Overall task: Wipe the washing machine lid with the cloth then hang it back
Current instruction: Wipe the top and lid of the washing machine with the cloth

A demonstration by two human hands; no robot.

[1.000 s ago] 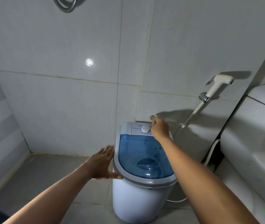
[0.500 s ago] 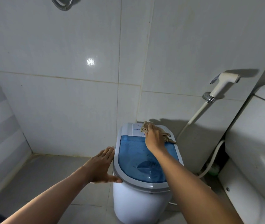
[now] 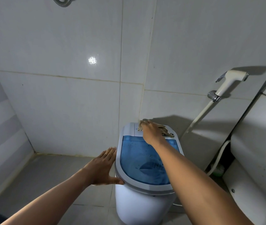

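Note:
A small white washing machine (image 3: 138, 207) stands on the floor against the tiled wall. Its lid (image 3: 138, 158) is translucent blue with a grey rim and lies closed. A crumpled beige cloth (image 3: 164, 129) lies on the control panel at the back of the lid. My right hand (image 3: 151, 133) presses down on the cloth, which sticks out on both sides of the hand. My left hand (image 3: 102, 166) rests flat against the left side of the rim, fingers straight and thumb under the front edge.
A white bidet sprayer (image 3: 229, 80) hangs on the wall to the right, its hose running down behind the machine. A white toilet tank (image 3: 258, 127) fills the right edge. A metal shower hose (image 3: 63, 2) loops at the top. Grey floor tiles lie to the left.
A second ago the cloth barely showed at my right fingertips over the panel; now it lies spread under my right hand. My left hand has stayed on the rim.

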